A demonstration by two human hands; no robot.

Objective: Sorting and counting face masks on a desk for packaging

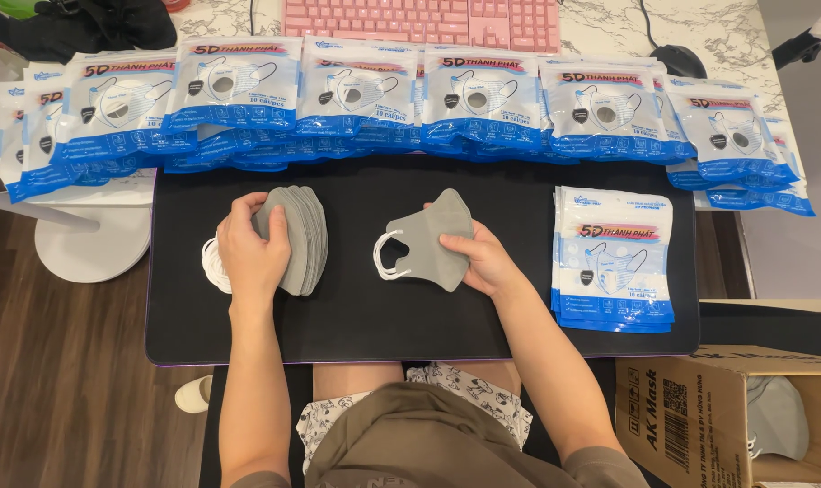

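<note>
My left hand grips a thick stack of folded grey face masks, held on edge over the black desk mat, with white ear loops hanging out to the left. My right hand holds a single grey mask by its right side, its white ear loops pointing left. The two hands are apart, the single mask between them.
A pile of empty blue-and-white mask pouches lies on the mat's right end. Filled pouches line the far edge in an overlapping row. A pink keyboard and a black mouse sit behind. An open cardboard box stands at lower right.
</note>
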